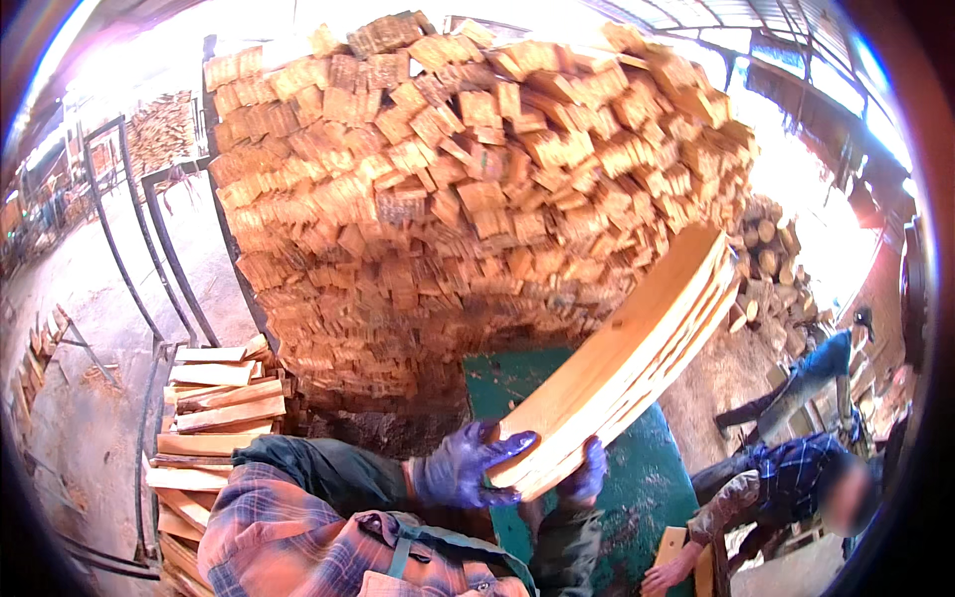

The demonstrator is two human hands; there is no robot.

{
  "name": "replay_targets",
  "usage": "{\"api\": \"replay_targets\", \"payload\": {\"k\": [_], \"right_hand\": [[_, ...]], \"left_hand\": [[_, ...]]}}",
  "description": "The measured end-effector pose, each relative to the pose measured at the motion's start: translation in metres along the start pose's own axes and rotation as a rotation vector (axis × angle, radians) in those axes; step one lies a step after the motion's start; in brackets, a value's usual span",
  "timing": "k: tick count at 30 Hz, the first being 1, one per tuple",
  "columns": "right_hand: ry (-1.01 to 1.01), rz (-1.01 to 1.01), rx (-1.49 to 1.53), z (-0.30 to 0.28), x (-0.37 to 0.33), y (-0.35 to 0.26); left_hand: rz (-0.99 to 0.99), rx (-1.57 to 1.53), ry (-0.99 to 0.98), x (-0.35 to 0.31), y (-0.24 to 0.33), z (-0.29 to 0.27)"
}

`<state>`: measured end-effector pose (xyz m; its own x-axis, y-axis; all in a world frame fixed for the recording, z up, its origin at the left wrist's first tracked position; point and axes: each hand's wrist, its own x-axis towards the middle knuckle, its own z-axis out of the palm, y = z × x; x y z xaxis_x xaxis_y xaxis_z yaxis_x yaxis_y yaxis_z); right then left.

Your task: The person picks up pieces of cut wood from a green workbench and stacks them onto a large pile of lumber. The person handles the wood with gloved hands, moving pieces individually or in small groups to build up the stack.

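Observation:
A bundle of long, thin wooden boards (627, 348) is held up at a slant, its far end high toward the right. My left hand (466, 464), in a purple-blue glove, is closed round the near left end, thumb on top of the upper board. On the right side of the same end, my gloved right hand (585, 474) grips the boards from below, partly hidden by them. Beneath the bundle lies a green metal table (637, 497).
A tall pile of cut wood pieces (477, 199) rises ahead. Stacked boards (214, 418) stand at my left, near a dark metal frame (159, 239). Round logs (766, 249) lie far right. At the right, a co-worker's hand (671, 569) touches a board; another person (811, 383) bends beyond.

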<state>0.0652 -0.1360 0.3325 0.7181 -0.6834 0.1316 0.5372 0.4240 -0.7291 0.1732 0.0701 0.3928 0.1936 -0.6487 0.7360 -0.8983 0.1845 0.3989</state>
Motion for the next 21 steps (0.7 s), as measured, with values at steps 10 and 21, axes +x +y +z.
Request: {"api": "replay_targets", "payload": {"k": [10,21], "right_hand": [[-0.6,-0.155,-0.104,0.383,0.271,-0.218],[-0.404,0.301,-0.292,0.184,0.181,-0.023]], "left_hand": [[0.159,-0.111,0.399,0.344,-0.092,-0.21],[-0.168,-0.816,-0.001,0.299,-0.222,-0.056]]}}
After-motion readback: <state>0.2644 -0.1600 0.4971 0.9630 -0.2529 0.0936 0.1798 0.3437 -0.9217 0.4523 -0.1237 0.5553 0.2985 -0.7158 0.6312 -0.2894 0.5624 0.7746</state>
